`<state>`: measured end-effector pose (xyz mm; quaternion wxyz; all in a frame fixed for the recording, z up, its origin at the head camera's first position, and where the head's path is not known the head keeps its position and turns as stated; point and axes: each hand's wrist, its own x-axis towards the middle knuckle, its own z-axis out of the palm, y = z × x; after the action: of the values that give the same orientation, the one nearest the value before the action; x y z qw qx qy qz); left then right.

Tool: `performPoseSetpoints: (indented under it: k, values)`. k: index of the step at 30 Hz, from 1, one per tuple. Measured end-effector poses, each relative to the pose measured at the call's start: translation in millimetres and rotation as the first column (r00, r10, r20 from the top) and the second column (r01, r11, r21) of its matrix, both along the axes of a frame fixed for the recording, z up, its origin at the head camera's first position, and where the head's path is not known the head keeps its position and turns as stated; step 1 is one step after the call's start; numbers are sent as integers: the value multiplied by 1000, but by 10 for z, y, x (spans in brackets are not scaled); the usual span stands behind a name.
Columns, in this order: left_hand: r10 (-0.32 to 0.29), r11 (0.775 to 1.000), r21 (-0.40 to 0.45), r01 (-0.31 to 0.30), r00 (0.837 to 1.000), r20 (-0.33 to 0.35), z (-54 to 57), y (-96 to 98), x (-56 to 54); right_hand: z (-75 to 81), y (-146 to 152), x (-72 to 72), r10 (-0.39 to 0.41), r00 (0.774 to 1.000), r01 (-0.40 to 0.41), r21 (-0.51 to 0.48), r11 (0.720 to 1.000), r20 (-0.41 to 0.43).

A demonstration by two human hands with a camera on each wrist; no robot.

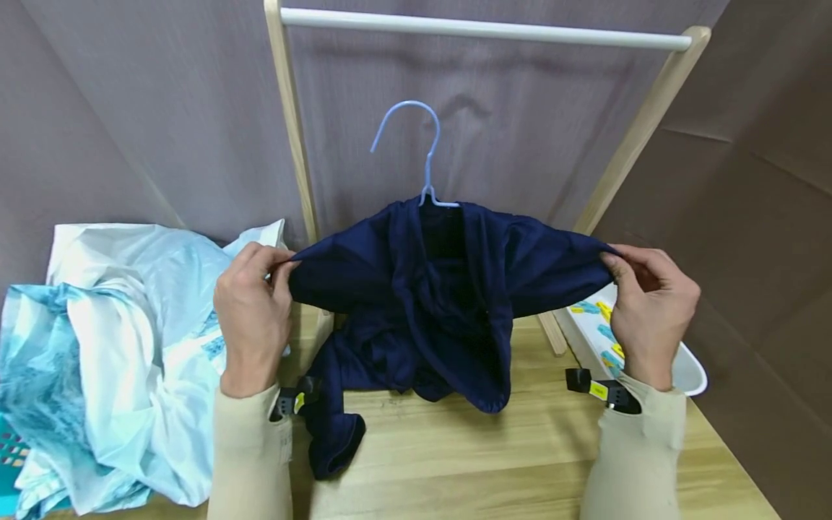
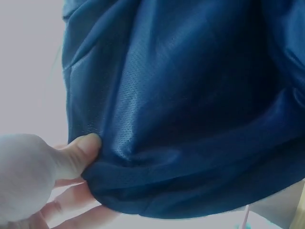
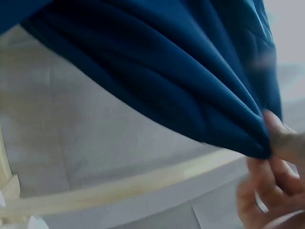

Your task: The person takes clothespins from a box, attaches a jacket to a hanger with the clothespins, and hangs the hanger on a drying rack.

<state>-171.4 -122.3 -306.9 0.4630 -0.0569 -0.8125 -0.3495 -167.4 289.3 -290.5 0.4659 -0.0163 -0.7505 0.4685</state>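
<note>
Grey-mauve, cloth-like backdrop [image 1: 533,137] behind a pale wooden tabletop [image 1: 468,462] with streaked, yellowish grain.
A slanting crease runs down the backdrop's left side; at the right it meets a darker brown, creased, sheet-like wall surface [image 1: 767,231] that continues down beside the table's slanting edge. On the tabletop, near the backdrop, stands a rack with two pale, flat wooden uprights [image 1: 645,123] joined across the top by a round white rail [image 1: 481,27]. A soft shadow band lies on the backdrop below the rail; in the left wrist view the background is washed out and pale.
</note>
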Motion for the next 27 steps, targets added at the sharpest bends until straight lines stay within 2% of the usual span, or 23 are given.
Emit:
performPoseSetpoints:
  k: [2,5,7,9,11,13,16,19,21,24,26,27]
  values:
    - [22,1000,-8,-22,1000,5,-2,4,-6,19,-44,-23,1,997,-4,-45,999,-81]
    - [45,999,0,-45,999,3,-5,19,-5,33,-83,-6,27,996,-31,-43,999,-91]
    - [59,998,19,-59,998,-7,0,27,-7,29,-59,10,63,998,-62,29,998,-14]
    - [72,997,29,-72,997,-22,12,31,-6,12,6,24,77,989,-91,118,989,123]
    - [77,997,35,-75,996,-35,26,28,0,-30,106,27,56,964,-114,216,970,259]
    - [73,997,30,-72,996,-43,38,21,12,-83,223,23,-13,922,-114,304,946,387]
    - [55,998,44,-53,997,-61,45,24,22,-174,402,8,-97,830,-122,349,929,549]
    - [44,998,57,-40,997,-70,44,24,25,-294,564,-28,-124,710,-146,316,937,694]
    - [41,998,57,-37,997,-68,42,18,27,-380,667,-68,-124,619,-177,292,940,776]
    - [35,998,51,-32,998,-60,42,-6,33,-490,812,-114,-152,457,-262,296,919,877]
    - [31,998,54,-28,998,-57,44,-23,32,-542,885,-137,-171,359,-301,287,909,918]
    - [29,998,57,-26,998,-56,44,-32,31,-565,915,-145,-187,322,-313,291,904,928]
